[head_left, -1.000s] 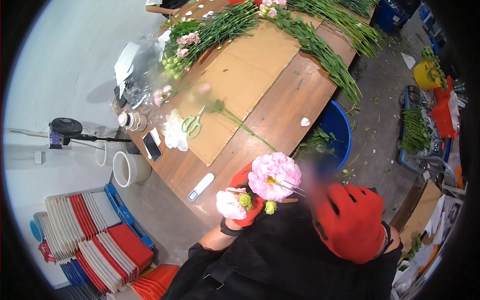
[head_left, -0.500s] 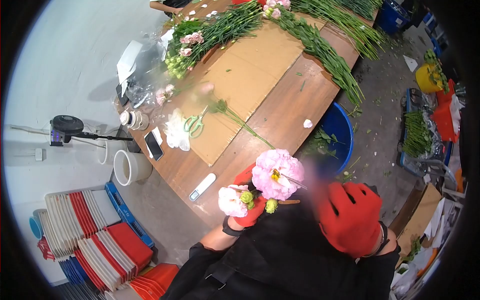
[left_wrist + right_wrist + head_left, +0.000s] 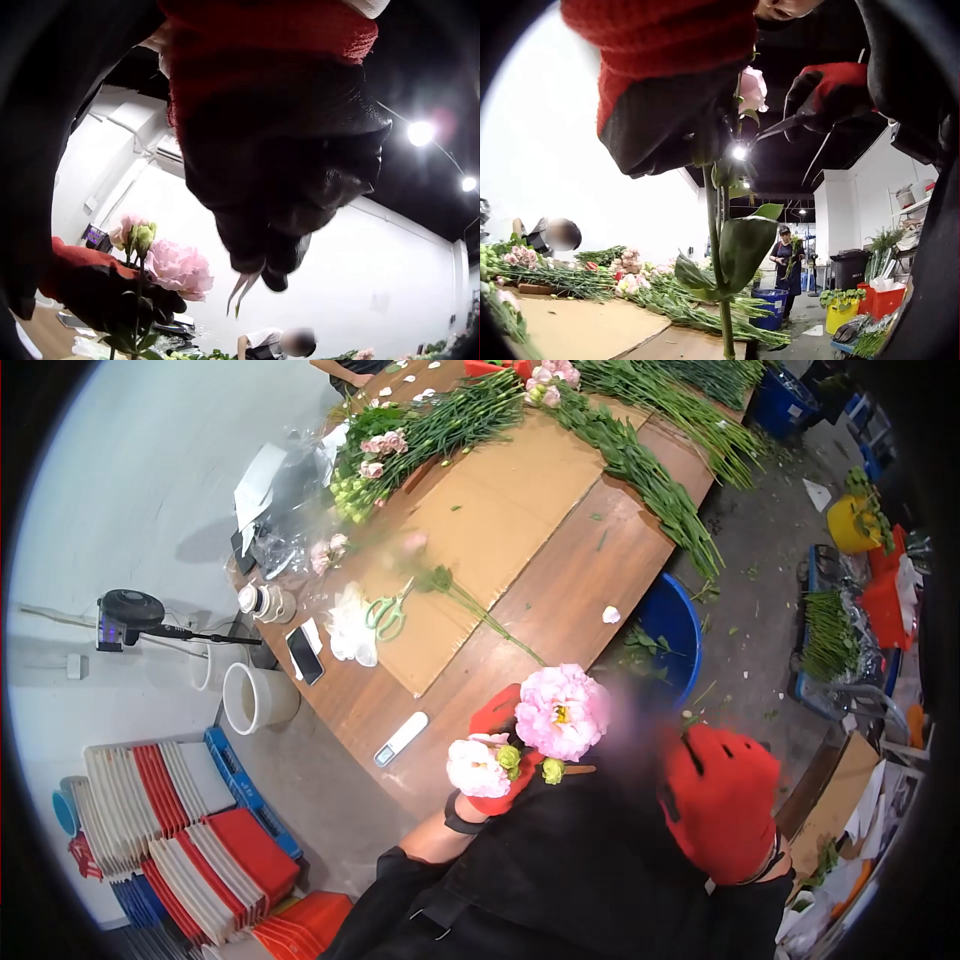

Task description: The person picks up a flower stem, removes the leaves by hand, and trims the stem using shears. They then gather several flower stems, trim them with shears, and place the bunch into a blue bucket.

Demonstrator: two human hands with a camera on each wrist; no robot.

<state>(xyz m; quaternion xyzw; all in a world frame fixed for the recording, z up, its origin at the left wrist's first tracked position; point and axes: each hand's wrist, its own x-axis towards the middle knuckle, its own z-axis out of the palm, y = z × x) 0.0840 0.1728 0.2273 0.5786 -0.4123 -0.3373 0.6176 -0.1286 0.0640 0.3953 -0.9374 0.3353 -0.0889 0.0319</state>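
My gloved left hand [image 3: 495, 712] grips a lisianthus stem [image 3: 727, 322] with one large pink bloom [image 3: 562, 710], a paler bloom [image 3: 478, 765] and green buds [image 3: 553, 770]. The stem is upright, leaves [image 3: 742, 251] hanging below the hand. To the right, my gloved right hand [image 3: 722, 800] is raised apart from the flower, fingers curled. It pinches slim tweezers [image 3: 240, 294], whose two thin prongs point down from the fingertips in the left wrist view. A dark blur covers its fingertips in the head view.
On the wooden table [image 3: 560, 610] are cardboard [image 3: 510, 490], green-handled scissors [image 3: 385, 618], a phone [image 3: 305, 655] and a white handheld device [image 3: 402, 737]. Bundles of cut stems [image 3: 650, 485] lie farther back. A blue bucket [image 3: 672, 635] stands beside the table's right edge.
The right hand has moved right, away from the large bloom. Thin prongs seen over that bloom earlier no longer show there. The left hand and flower have shifted slightly right.
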